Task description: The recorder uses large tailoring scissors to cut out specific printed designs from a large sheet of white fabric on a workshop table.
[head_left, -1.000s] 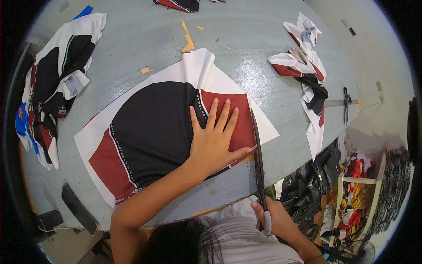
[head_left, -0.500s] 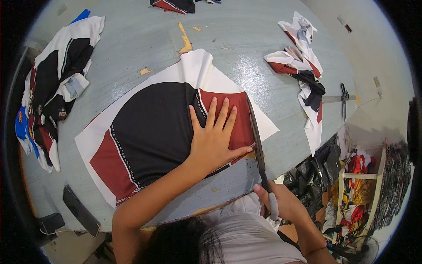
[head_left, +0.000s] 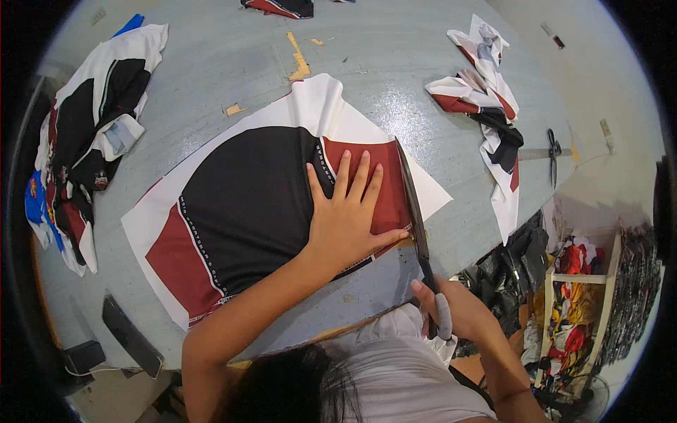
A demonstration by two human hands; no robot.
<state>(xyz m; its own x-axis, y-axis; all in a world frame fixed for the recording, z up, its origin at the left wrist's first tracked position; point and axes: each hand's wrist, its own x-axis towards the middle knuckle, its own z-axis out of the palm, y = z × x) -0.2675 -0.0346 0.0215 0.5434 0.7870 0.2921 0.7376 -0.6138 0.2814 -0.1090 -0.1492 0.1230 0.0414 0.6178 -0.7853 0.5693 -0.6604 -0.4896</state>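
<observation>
A printed piece of fabric (head_left: 247, 190) in black, dark red and white lies spread on the grey-blue table (head_left: 211, 63). My left hand (head_left: 345, 208) presses flat on it with fingers spread, over the black and red panels. My right hand (head_left: 462, 307) grips the handles of large dark scissors (head_left: 415, 201) at the table's front edge. Their long blades run along the right edge of the red panel, where a white corner of the cloth (head_left: 431, 194) sticks out beyond them. The blades look nearly closed.
Heaped printed cloth (head_left: 106, 120) lies at the left; crumpled white, red and black pieces (head_left: 497, 130) lie at the right. A second pair of scissors (head_left: 553, 158) rests near the right edge. A phone-like dark slab (head_left: 132, 336) stands front left. Black plastic bags (head_left: 501, 282) and a shelf (head_left: 578, 278) stand beyond.
The scissors and my right hand have shifted very slightly up and right in view. My left hand stays flat in the same place on the fabric.
</observation>
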